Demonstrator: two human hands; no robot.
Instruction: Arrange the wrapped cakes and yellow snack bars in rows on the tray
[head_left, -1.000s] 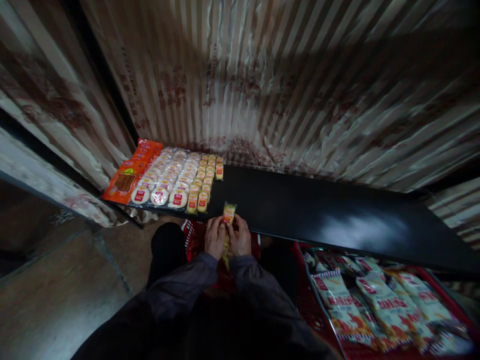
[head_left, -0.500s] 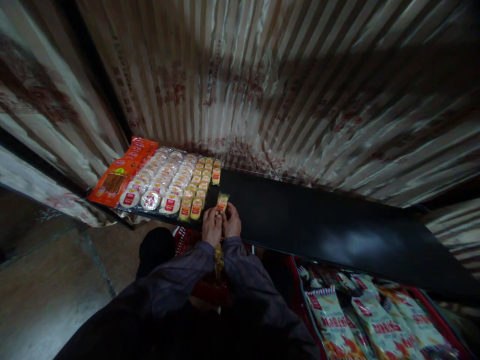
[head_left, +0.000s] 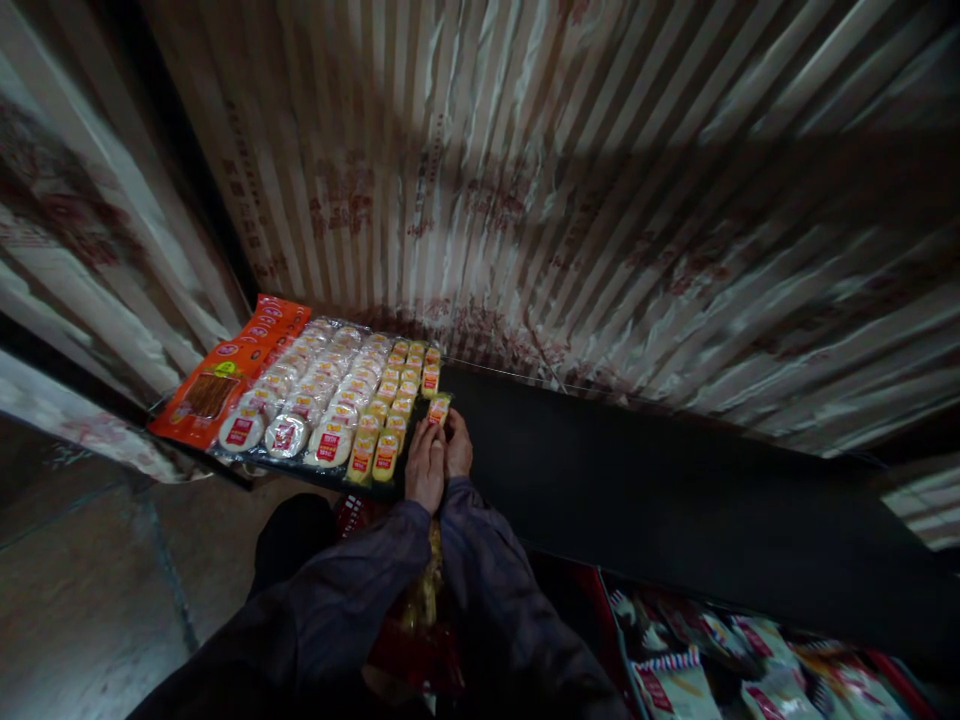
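Observation:
Both my hands are together over the black shelf, holding a small yellow snack packet by its near end. My left hand and my right hand have fingers pinched on the packet, which lies just right of the rows of yellow packets on the shelf. Left of those lie rows of round white packets with red labels and orange packets. A strip of more yellow packets hangs down between my forearms.
A striped, stained curtain-like wall backs the shelf. A red basket sits below my arms. At lower right a red crate holds bagged snacks. Tiled floor lies to the left.
My hands moved the yellow packet forward from the shelf's front edge onto the shelf, up beside the yellow rows. The view has tilted, so the crate sits lower.

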